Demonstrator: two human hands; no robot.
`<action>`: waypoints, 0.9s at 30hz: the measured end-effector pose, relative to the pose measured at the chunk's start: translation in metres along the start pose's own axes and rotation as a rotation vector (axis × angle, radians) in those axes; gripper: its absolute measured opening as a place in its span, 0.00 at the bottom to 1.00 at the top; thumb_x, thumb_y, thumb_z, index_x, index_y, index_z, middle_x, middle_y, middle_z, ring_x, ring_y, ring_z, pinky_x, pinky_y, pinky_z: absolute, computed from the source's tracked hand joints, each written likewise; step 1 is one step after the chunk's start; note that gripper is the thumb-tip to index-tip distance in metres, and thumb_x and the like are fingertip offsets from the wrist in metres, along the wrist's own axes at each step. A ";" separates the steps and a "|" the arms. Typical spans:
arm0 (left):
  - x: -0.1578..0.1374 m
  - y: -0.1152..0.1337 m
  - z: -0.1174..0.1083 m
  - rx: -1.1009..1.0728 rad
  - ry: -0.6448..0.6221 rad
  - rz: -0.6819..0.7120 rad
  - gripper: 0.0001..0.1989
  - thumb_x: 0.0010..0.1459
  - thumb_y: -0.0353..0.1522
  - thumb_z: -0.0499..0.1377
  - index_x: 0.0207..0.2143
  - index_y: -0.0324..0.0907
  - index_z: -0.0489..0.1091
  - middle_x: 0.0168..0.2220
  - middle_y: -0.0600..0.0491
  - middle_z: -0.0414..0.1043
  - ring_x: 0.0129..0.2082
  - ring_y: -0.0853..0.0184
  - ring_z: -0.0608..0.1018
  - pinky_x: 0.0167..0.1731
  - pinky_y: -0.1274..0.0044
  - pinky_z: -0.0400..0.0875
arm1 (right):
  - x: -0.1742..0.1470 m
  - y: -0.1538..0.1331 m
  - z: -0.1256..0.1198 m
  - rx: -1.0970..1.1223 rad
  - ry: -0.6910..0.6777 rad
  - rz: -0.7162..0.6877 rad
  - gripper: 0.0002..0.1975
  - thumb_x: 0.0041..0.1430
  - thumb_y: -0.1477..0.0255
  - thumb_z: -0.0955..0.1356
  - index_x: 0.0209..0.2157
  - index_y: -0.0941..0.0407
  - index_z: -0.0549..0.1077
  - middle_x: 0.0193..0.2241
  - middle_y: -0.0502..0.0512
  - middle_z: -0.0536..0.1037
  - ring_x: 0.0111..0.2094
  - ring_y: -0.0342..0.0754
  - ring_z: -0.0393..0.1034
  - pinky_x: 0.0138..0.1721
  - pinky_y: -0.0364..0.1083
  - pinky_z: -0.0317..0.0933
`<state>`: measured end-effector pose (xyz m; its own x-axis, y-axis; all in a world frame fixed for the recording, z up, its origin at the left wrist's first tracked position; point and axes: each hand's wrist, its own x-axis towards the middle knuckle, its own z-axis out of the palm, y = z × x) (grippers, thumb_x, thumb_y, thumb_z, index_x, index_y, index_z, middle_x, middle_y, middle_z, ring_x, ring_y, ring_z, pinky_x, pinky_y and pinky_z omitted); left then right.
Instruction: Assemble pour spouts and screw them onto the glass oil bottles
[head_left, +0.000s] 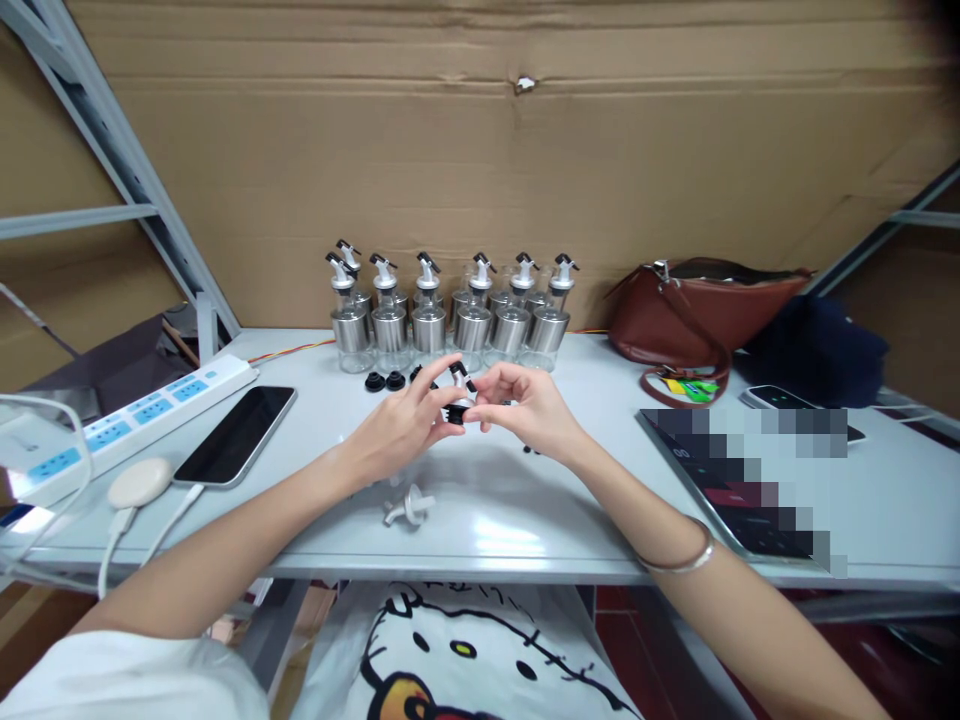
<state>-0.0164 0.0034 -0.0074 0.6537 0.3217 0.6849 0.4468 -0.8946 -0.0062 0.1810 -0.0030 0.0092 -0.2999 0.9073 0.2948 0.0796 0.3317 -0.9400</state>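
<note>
Over the middle of the table, my left hand (401,425) is closed on a white pour spout (462,382) with a black flip lid and a black stopper at its base. My right hand (529,408) pinches at the spout's right side; its fingertips partly hide it. Below my hands a loose white spout piece (409,507) lies on the table without a black lid. Black stoppers (384,381) sit just beyond my left hand, some partly hidden by it. A few tiny black parts (531,450) lie under my right hand.
Several glass-and-steel oil bottles (428,328) with spouts stand in rows by the cardboard wall (480,170). On the left are a power strip (135,425), a phone (238,435) and a round charger (139,483). A brown handbag (697,310) and a tablet (720,480) lie right.
</note>
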 end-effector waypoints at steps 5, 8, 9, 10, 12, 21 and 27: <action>0.000 0.000 -0.001 -0.002 -0.013 -0.007 0.12 0.66 0.36 0.48 0.49 0.42 0.56 0.58 0.34 0.59 0.26 0.71 0.76 0.27 0.73 0.74 | -0.001 -0.002 0.000 0.001 -0.009 0.014 0.23 0.34 0.59 0.78 0.26 0.56 0.67 0.17 0.45 0.72 0.17 0.42 0.68 0.20 0.43 0.63; -0.001 0.000 -0.001 -0.008 -0.021 -0.017 0.12 0.66 0.36 0.49 0.50 0.42 0.56 0.59 0.34 0.58 0.26 0.72 0.76 0.29 0.73 0.75 | -0.001 -0.002 0.000 0.002 -0.013 0.015 0.24 0.34 0.59 0.78 0.26 0.56 0.67 0.17 0.44 0.72 0.17 0.42 0.68 0.20 0.43 0.63; -0.001 0.000 -0.001 -0.010 -0.022 -0.019 0.12 0.66 0.36 0.49 0.50 0.43 0.56 0.59 0.34 0.58 0.26 0.72 0.76 0.29 0.73 0.75 | 0.000 -0.002 0.000 0.001 -0.015 0.014 0.24 0.34 0.58 0.78 0.26 0.56 0.66 0.17 0.44 0.72 0.17 0.42 0.68 0.20 0.43 0.63; -0.001 0.000 -0.001 -0.011 -0.019 -0.018 0.12 0.66 0.37 0.49 0.50 0.43 0.56 0.59 0.34 0.58 0.26 0.72 0.76 0.29 0.73 0.75 | 0.000 -0.002 0.000 0.000 -0.017 0.011 0.23 0.35 0.58 0.78 0.26 0.56 0.66 0.17 0.44 0.72 0.17 0.42 0.68 0.20 0.43 0.63; -0.001 0.000 -0.001 -0.010 -0.015 -0.014 0.12 0.66 0.37 0.49 0.49 0.43 0.56 0.58 0.35 0.59 0.25 0.73 0.76 0.28 0.74 0.75 | 0.000 -0.002 -0.001 0.003 -0.024 0.008 0.23 0.35 0.58 0.78 0.26 0.56 0.66 0.17 0.44 0.72 0.16 0.41 0.68 0.20 0.43 0.64; 0.002 0.002 -0.002 0.017 0.017 0.013 0.12 0.67 0.38 0.46 0.47 0.41 0.56 0.56 0.33 0.61 0.23 0.74 0.75 0.25 0.75 0.75 | 0.001 0.000 -0.001 -0.003 -0.045 0.035 0.23 0.36 0.59 0.78 0.26 0.56 0.65 0.16 0.44 0.71 0.17 0.41 0.67 0.20 0.43 0.62; 0.001 0.001 -0.002 0.045 -0.005 0.010 0.12 0.67 0.39 0.47 0.47 0.41 0.56 0.56 0.34 0.61 0.26 0.71 0.77 0.26 0.74 0.75 | -0.002 0.001 0.000 -0.047 -0.105 0.000 0.21 0.44 0.61 0.75 0.31 0.55 0.63 0.19 0.43 0.70 0.19 0.40 0.67 0.24 0.42 0.61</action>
<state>-0.0163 0.0024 -0.0054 0.6618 0.3143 0.6806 0.4669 -0.8831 -0.0461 0.1821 -0.0042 0.0077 -0.3975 0.8762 0.2725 0.1233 0.3452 -0.9304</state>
